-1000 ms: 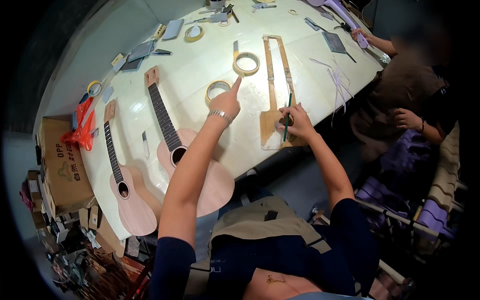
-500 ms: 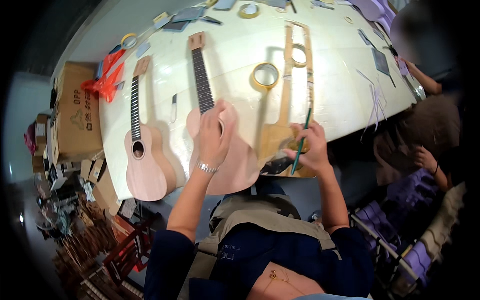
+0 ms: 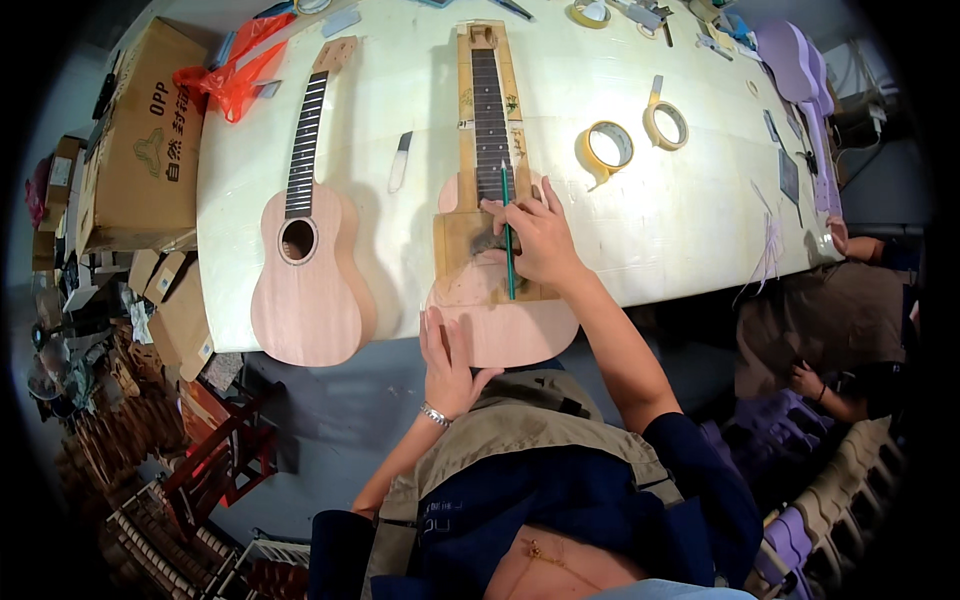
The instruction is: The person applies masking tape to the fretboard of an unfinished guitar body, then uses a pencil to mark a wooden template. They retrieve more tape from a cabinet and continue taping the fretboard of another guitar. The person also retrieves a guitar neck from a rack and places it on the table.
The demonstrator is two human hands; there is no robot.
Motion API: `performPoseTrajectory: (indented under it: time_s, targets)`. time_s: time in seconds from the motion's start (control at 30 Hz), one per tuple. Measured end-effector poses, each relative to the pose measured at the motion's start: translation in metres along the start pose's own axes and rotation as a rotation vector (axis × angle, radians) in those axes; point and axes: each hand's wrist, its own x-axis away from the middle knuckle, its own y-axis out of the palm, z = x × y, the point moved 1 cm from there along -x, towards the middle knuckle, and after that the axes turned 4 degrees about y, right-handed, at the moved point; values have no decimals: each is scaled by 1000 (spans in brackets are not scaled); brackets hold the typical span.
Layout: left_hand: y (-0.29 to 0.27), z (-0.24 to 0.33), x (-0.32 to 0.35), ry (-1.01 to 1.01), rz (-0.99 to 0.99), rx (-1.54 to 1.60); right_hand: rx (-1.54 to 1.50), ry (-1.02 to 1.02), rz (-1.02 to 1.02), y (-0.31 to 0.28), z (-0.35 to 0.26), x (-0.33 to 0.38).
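Before me on the table lies an unpainted ukulele (image 3: 525, 336) of pale wood, its dark fretted neck pointing away from me. A flat, tan template (image 3: 455, 245) with a long slot covers much of its body; the neck shows through the slot. My right hand (image 3: 541, 240) holds a green pencil (image 3: 511, 272) and rests on the template near the inner end of the neck. The fingers of my left hand (image 3: 450, 364) lie stretched out on the lower left edge of the ukulele's body. The soundhole is mostly hidden by the template and hand.
A second bare ukulele (image 3: 310, 318) lies to the left, with a small blade-like tool (image 3: 400, 163) beside it. Tape rolls (image 3: 608, 146) sit to the right. A cardboard box (image 3: 150, 140) and red plastic bag (image 3: 235, 85) stand at left. Another person's hand (image 3: 808, 381) is at far right.
The template has gone from the table on the right to on top of the ukulele. My left hand has shifted from the soundhole to the body's lower edge. The pencil stays in my right hand.
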Motion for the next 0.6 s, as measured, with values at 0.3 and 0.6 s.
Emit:
performPoseTrajectory:
  time_s: [0.3,0.6]
  targets:
    - [-2,1,-14,63,61,-111,-106,45,-21,-13,-5,41]
    - [6,-6,-12,78,84,-98,-240,141,114,-27,-55,93]
